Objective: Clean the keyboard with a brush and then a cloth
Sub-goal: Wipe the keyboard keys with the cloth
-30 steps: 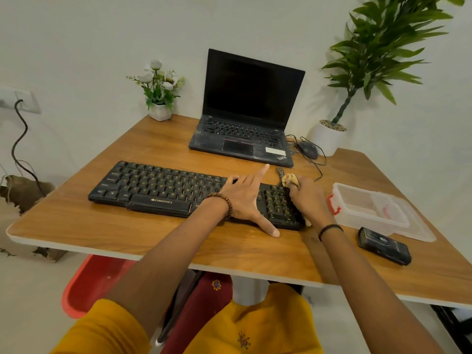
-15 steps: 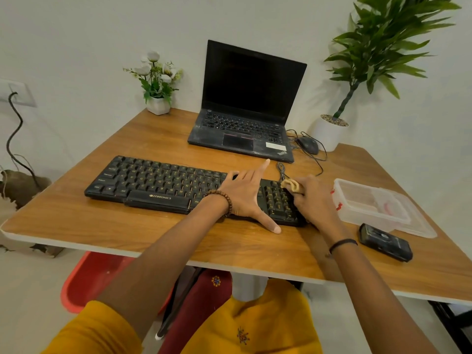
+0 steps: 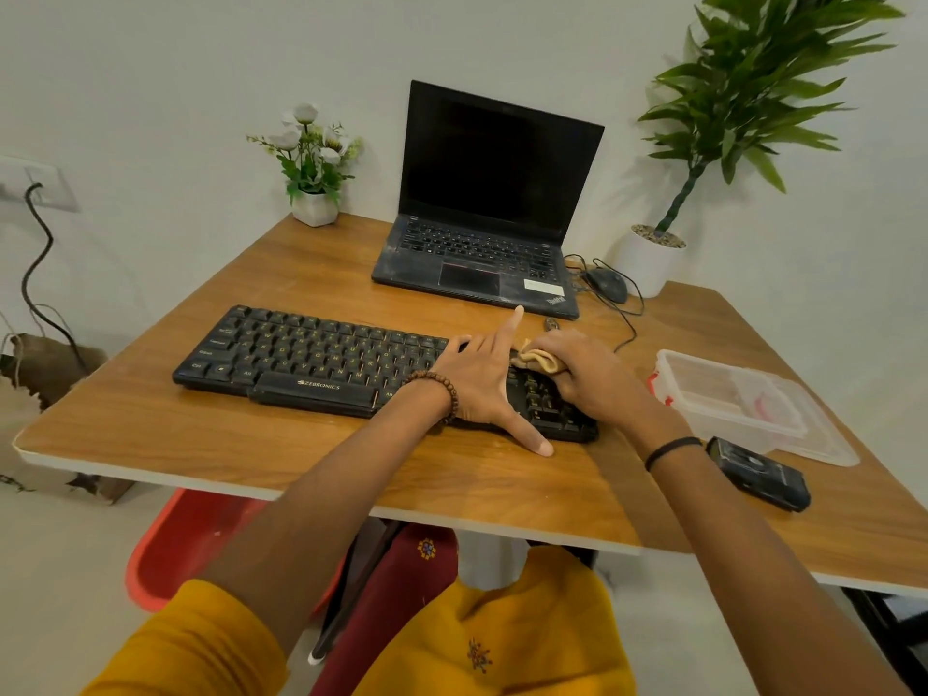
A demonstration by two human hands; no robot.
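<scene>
A black keyboard (image 3: 311,359) lies across the middle of the wooden desk (image 3: 201,434). My left hand (image 3: 482,379) rests flat on its right part, fingers spread, thumb down on the desk at the front edge. My right hand (image 3: 587,374) grips a bunched tan cloth (image 3: 537,361) and presses it on the number-pad keys at the keyboard's right end. A small dark object (image 3: 551,324) lies just behind the keyboard; I cannot tell whether it is the brush.
An open black laptop (image 3: 482,243) stands behind the keyboard, with a mouse (image 3: 607,284) and its cable to its right. A clear plastic box (image 3: 738,399) and a black device (image 3: 758,473) lie at the right. A flower pot (image 3: 314,205) and a potted plant (image 3: 653,258) stand at the back.
My right hand with the cloth has shifted slightly left and forward over the number pad. My left hand keeps its place on the keyboard. The camera has moved a little.
</scene>
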